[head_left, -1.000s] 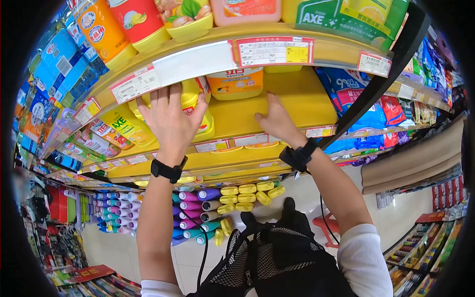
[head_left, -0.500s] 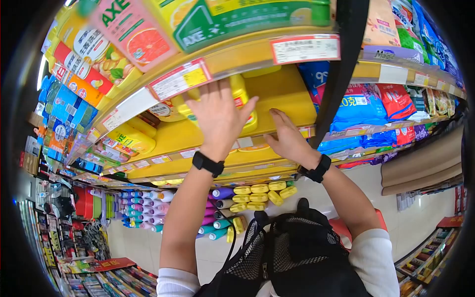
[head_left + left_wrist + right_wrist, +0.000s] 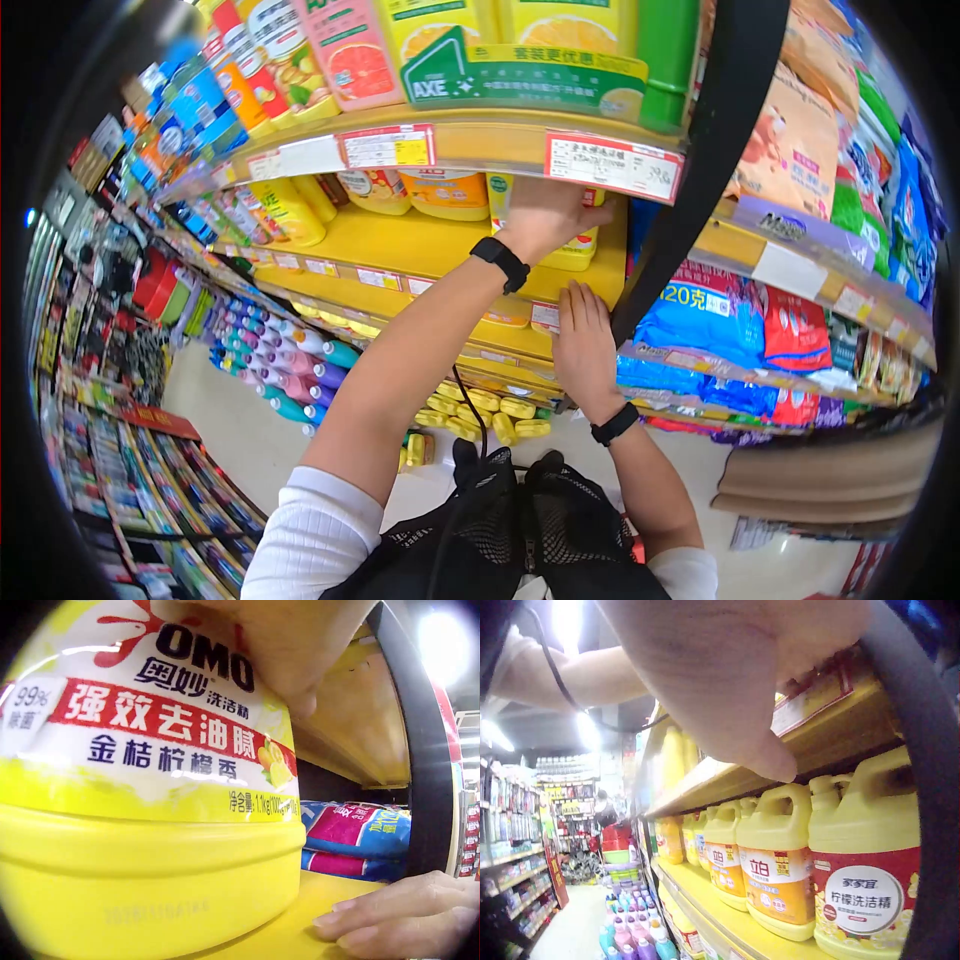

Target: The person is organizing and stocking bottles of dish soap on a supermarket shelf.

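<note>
A yellow OMO dish soap bottle (image 3: 150, 862) stands on the yellow shelf board, close to the shelf's right end. My left hand (image 3: 545, 215) grips it from above near its top; in the head view the upper shelf hides the fingers. The thumb comes down beside the label in the left wrist view. My right hand (image 3: 585, 345) lies at the shelf's front edge with fingers straight and together, just below and right of the bottle, holding nothing. Its fingertips (image 3: 337, 919) show on the board beside the bottle's base.
A black upright post (image 3: 690, 170) bounds the shelf on the right, with blue bags (image 3: 700, 315) beyond it. An upper shelf (image 3: 480, 135) full of bottles overhangs the left hand. Orange-labelled dish soap bottles (image 3: 445, 190) stand to the left. Yellow bottles (image 3: 470, 410) are on the floor.
My left hand has moved the bottle rightward along the shelf, past the orange-labelled bottle. My right hand has come back from over the board to its front edge. The head view has shifted right.
</note>
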The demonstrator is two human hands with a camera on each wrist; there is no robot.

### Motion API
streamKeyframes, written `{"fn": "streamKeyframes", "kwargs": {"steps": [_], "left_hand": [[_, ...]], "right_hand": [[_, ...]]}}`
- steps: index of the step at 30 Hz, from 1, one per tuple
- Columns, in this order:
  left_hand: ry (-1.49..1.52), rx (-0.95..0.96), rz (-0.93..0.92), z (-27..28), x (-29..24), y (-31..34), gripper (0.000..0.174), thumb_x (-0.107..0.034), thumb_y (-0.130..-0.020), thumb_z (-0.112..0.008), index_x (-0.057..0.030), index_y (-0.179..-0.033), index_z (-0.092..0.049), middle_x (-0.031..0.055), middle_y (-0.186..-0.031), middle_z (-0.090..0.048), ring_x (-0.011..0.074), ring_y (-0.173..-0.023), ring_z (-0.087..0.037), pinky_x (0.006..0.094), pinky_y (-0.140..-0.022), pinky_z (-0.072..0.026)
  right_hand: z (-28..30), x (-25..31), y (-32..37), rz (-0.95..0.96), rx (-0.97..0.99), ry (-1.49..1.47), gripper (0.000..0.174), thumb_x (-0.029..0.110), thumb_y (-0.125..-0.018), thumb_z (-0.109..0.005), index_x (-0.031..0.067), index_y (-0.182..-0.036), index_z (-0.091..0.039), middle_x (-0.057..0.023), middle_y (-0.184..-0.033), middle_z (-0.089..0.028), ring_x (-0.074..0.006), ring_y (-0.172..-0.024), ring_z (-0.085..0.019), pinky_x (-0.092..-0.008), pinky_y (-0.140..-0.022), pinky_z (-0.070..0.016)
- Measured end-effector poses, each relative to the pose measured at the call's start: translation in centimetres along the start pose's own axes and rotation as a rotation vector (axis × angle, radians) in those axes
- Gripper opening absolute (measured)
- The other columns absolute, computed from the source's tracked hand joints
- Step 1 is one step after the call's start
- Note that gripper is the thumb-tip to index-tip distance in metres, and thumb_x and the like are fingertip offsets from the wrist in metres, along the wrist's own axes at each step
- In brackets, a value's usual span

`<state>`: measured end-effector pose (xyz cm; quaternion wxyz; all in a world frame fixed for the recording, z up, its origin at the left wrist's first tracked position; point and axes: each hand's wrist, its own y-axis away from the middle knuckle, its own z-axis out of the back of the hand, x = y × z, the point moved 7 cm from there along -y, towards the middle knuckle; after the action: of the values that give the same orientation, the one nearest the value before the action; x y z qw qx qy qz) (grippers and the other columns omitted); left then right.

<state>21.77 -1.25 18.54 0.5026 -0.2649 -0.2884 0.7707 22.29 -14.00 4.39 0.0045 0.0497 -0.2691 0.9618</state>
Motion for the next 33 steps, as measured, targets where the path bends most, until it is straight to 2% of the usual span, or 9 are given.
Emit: {"fn": "streamKeyframes", "kwargs": {"steps": [4, 7, 13, 16, 22, 26, 28, 30, 33], "left_hand": [[0.001, -0.036, -0.014, 0.3, 0.0, 0.4, 0.059, -0.042, -0.074, -0.077, -0.0084, -0.120, -0.064, 0.0175, -0.121, -0.064, 0.0364, -0.111, -0.059, 0.0480, -0.095, -0.0456], [-0.009, -0.036, -0.020, -0.1, 0.3, 0.6, 0.060, -0.044, -0.074, -0.077, -0.0078, -0.121, -0.064, 0.0182, -0.121, -0.064, 0.0368, -0.112, -0.059, 0.0490, -0.096, -0.0450], [0.005, -0.070, -0.019, -0.6, 0.7, 0.5, 0.057, -0.042, -0.074, -0.076, -0.0083, -0.119, -0.065, 0.0192, -0.121, -0.063, 0.0380, -0.114, -0.057, 0.0507, -0.099, -0.0428], [0.043, -0.044, 0.044, -0.6, 0.9, 0.2, 0.054, -0.040, -0.074, -0.076, -0.0099, -0.118, -0.066, 0.0181, -0.120, -0.063, 0.0379, -0.114, -0.057, 0.0505, -0.099, -0.0427], [-0.017, -0.047, 0.084, -3.0, 2.3, -0.4, 0.045, -0.039, -0.074, -0.076, -0.0144, -0.112, -0.069, 0.0131, -0.112, -0.067, 0.0334, -0.106, -0.062, 0.0476, -0.090, -0.0484], [0.001, -0.183, 0.065, -3.5, 2.8, -0.4, 0.041, -0.035, -0.074, -0.078, -0.0133, -0.108, -0.069, 0.0126, -0.106, -0.068, 0.0331, -0.100, -0.064, 0.0456, -0.085, -0.0505], [0.032, -0.120, 0.083, -3.5, 2.5, -0.4, 0.044, -0.036, -0.076, -0.077, -0.0113, -0.111, -0.068, 0.0141, -0.109, -0.068, 0.0332, -0.103, -0.063, 0.0455, -0.088, -0.0496], [0.108, -0.074, 0.120, -3.2, 2.2, 0.0, 0.046, -0.037, -0.077, -0.076, -0.0080, -0.112, -0.067, 0.0162, -0.111, -0.067, 0.0341, -0.108, -0.062, 0.0482, -0.093, -0.0472], [-0.105, -0.194, -0.003, 1.2, 0.3, 3.3, 0.052, -0.038, -0.080, -0.074, -0.0027, -0.116, -0.064, 0.0201, -0.119, -0.063, 0.0359, -0.119, -0.056, 0.0544, -0.102, -0.0387]], "right_hand": [[-0.3, 0.1, 0.1, 0.017, -0.013, 0.019, 0.061, 0.009, -0.079, -0.063, -0.0106, -0.134, -0.046, -0.0247, -0.140, -0.047, -0.0372, -0.135, -0.040, -0.0467, -0.117, -0.0287], [-0.6, 1.1, -1.6, 0.115, 0.039, -0.054, 0.053, 0.011, -0.085, -0.057, -0.0110, -0.133, -0.048, -0.0264, -0.138, -0.050, -0.0384, -0.133, -0.043, -0.0460, -0.114, -0.0321], [-2.2, 0.8, -5.5, -0.006, -0.013, -0.388, 0.066, 0.020, -0.079, -0.074, -0.0134, -0.129, -0.047, -0.0267, -0.122, -0.056, -0.0410, -0.119, -0.050, -0.0481, -0.106, -0.0382], [-2.5, 0.3, -6.8, -0.003, -0.011, -0.480, 0.064, 0.022, -0.080, -0.073, -0.0120, -0.128, -0.047, -0.0266, -0.120, -0.055, -0.0420, -0.116, -0.049, -0.0488, -0.102, -0.0397], [-4.4, -0.7, -8.5, -0.030, 0.038, -0.506, 0.066, 0.024, -0.081, -0.073, -0.0078, -0.132, -0.045, -0.0265, -0.127, -0.051, -0.0430, -0.120, -0.046, -0.0496, -0.104, -0.0380], [-4.8, -1.2, -9.1, -0.076, 0.040, -0.476, 0.067, 0.027, -0.081, -0.073, -0.0028, -0.134, -0.047, -0.0246, -0.132, -0.050, -0.0431, -0.124, -0.044, -0.0496, -0.106, -0.0365], [-5.1, -1.3, -9.2, -0.052, -0.027, -0.433, 0.066, 0.031, -0.078, -0.076, 0.0048, -0.133, -0.053, -0.0217, -0.135, -0.052, -0.0421, -0.125, -0.045, -0.0497, -0.102, -0.0398], [-5.1, -1.6, -8.8, -0.040, -0.037, -0.446, 0.066, 0.032, -0.078, -0.076, 0.0048, -0.134, -0.052, -0.0215, -0.137, -0.051, -0.0414, -0.128, -0.043, -0.0499, -0.104, -0.0386], [-4.7, -1.3, -9.5, -0.053, 0.073, -0.491, 0.064, 0.032, -0.083, -0.071, 0.0021, -0.136, -0.051, -0.0231, -0.140, -0.050, -0.0411, -0.133, -0.041, -0.0497, -0.109, -0.0347]]}}
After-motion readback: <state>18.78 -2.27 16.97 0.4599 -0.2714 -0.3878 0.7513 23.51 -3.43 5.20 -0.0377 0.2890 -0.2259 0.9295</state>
